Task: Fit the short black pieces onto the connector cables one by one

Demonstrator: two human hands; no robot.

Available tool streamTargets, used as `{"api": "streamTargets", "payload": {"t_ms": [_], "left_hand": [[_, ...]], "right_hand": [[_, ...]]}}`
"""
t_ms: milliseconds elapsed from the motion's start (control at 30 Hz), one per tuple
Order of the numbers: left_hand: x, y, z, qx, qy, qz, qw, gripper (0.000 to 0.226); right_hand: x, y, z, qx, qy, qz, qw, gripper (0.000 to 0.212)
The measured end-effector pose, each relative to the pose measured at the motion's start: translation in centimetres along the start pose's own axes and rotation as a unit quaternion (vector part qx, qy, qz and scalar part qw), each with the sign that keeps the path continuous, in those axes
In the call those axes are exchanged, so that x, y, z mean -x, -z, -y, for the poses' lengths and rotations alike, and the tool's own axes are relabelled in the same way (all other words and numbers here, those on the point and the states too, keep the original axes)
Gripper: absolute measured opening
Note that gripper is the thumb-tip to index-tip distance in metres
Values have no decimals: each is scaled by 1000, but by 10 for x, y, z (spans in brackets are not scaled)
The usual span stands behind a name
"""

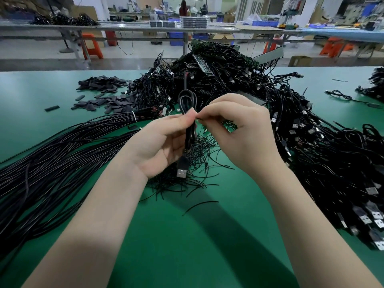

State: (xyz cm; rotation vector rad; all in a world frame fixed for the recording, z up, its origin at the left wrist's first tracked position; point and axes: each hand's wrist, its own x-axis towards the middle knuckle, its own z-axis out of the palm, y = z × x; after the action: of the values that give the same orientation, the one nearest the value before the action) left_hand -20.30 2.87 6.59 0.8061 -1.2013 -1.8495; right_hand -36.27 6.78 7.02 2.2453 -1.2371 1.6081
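Note:
My left hand [164,142] grips a coiled black connector cable [187,102] upright above the green table; its USB plug [182,171] hangs below my palm and the loop sticks up above my fingers. My right hand [241,129] pinches something thin at the coil, right beside my left fingertips; what it pinches is too small to tell. A heap of short black pieces [108,94] lies at the far left of the table.
A big tangle of USB cables [291,125] fills the middle and right. A bundle of long black wires [52,163] lies at the left. Thin black tie scraps [197,161] are scattered under my hands. The near table [187,246] shows bare green.

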Motion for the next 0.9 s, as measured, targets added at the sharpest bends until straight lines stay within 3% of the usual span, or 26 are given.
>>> {"api": "streamTargets", "payload": {"t_ms": [133,267,333,400,467,733,833,900], "left_hand": [[1,0,-1,34,48,11,998,18],[2,-1,0,-22,11,23,999,16],[3,-1,-1,-57,-39,20,997,12],[3,0,-1,-85,-87,-4,993,10],[4,1,-2,-106,-123,-26,986,9],[5,-1,-1,-127,-117,-21,985,24],[5,1,-1,-143,-132,-26,981,26],[5,2,-2,-156,-149,-30,976,27]], "right_hand": [[1,1,-4,24,41,12,999,17],[2,4,-4,-4,36,52,998,28],[2,0,-2,-90,-49,46,994,21],[3,-6,2,-216,-190,38,957,10],[4,-8,2,-274,-288,49,916,17],[6,-5,-5,-413,-382,71,824,15],[5,-3,-6,-403,-368,69,835,10],[5,-4,-5,-351,-320,52,878,7]]}}
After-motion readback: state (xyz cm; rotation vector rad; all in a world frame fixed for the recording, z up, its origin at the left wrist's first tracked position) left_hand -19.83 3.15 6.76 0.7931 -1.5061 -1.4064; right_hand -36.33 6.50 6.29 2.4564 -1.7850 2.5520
